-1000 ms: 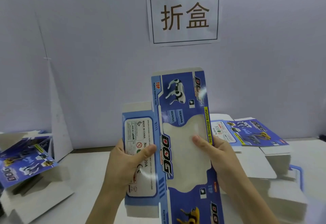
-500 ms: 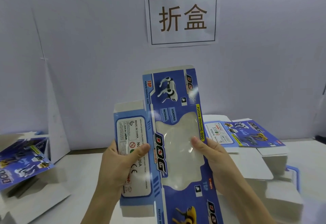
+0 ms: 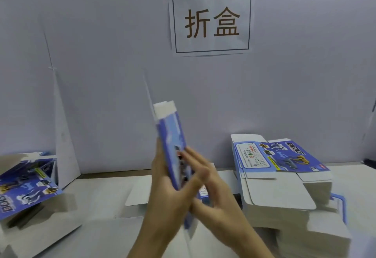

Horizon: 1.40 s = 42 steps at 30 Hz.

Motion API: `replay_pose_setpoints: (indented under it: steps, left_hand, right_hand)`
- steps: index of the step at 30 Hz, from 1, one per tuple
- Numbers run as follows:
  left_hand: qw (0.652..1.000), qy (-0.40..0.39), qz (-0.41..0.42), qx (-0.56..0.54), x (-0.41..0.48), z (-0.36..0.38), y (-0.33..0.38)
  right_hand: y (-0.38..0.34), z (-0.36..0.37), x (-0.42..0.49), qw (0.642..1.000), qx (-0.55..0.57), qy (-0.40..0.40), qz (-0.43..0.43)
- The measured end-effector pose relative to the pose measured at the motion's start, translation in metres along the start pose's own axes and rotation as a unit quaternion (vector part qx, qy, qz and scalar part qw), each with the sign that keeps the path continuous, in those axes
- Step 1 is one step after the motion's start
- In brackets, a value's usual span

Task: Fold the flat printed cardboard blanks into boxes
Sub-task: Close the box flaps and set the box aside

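I hold one blue printed cardboard blank [image 3: 172, 135] upright in front of me, turned nearly edge-on and blurred by motion. Its white end flap sticks up at the top. My left hand [image 3: 162, 188] grips it from the left. My right hand [image 3: 205, 182] presses flat against its right face with fingers stretched out. The blank's lower part is hidden between my hands. A stack of flat blanks [image 3: 280, 176] lies on the table to the right, blue dog print on the top sheet.
At the left edge lies a folded blue box [image 3: 24, 184] on white cardboard. A white wall with a paper sign [image 3: 211, 22] stands behind the table. A white cardboard sheet [image 3: 138, 192] lies under my hands.
The blank faced me opened flat, window panel showing. It is now turned edge-on and pressed together between both hands, and my hands have come close to each other.
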<state>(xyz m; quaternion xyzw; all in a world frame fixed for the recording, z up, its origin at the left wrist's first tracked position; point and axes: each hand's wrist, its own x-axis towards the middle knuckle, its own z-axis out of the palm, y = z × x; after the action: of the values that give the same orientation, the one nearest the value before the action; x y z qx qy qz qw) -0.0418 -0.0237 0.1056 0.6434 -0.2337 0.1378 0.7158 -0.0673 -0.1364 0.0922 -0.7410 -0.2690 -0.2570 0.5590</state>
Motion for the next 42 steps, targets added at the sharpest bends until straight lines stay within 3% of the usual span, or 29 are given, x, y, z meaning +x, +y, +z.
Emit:
replay_pose_setpoints:
  steps: [2, 3, 6, 8, 12, 15, 20, 23, 27, 32, 35, 42]
  left_hand:
    - [0.994, 0.083, -0.025, -0.06, 0.008, -0.013, -0.001]
    - [0.992, 0.1, -0.04, -0.067, 0.013, -0.023, -0.003]
    - [0.989, 0.059, -0.065, -0.122, 0.022, -0.05, -0.007]
    - [0.987, 0.019, -0.057, -0.149, 0.023, -0.058, -0.01]
    - [0.993, -0.045, -0.023, -0.11, 0.022, -0.059, -0.016]
    - [0.992, -0.071, -0.046, -0.095, 0.029, -0.045, -0.014]
    - [0.99, -0.02, -0.075, -0.116, 0.024, -0.039, -0.011]
    - [0.974, -0.01, -0.109, -0.201, 0.016, -0.031, 0.001]
    - [0.969, -0.055, -0.116, -0.21, 0.007, -0.021, 0.011]
    - [0.968, -0.093, -0.122, -0.201, 0.005, -0.017, 0.017]
    - [0.967, -0.06, -0.12, -0.216, 0.005, -0.017, 0.016]
    - [0.989, -0.049, -0.093, -0.102, 0.003, -0.016, 0.008]
  right_hand:
    - [-0.004, -0.004, 0.0, 0.999, -0.018, -0.033, -0.016]
    - [-0.005, -0.008, 0.001, 1.0, -0.01, -0.009, -0.015]
    - [-0.004, -0.026, 0.007, 0.989, -0.006, 0.147, 0.003]
    - [-0.001, -0.042, 0.008, 0.978, -0.015, 0.204, 0.035]
    - [0.003, -0.059, 0.007, 0.972, 0.125, 0.133, 0.149]
    - [0.005, -0.053, 0.007, 0.975, 0.162, 0.045, 0.147]
    - [0.009, -0.049, 0.004, 0.978, 0.179, 0.003, 0.102]
    - [0.008, -0.041, 0.02, 0.962, 0.226, 0.05, 0.143]
    - [0.007, -0.039, 0.026, 0.944, 0.284, 0.105, 0.133]
    - [0.015, -0.047, 0.011, 0.909, 0.38, 0.064, 0.161]
    - [0.009, -0.046, 0.019, 0.91, 0.373, 0.07, 0.169]
    - [0.006, -0.042, 0.009, 0.947, 0.262, 0.07, 0.172]
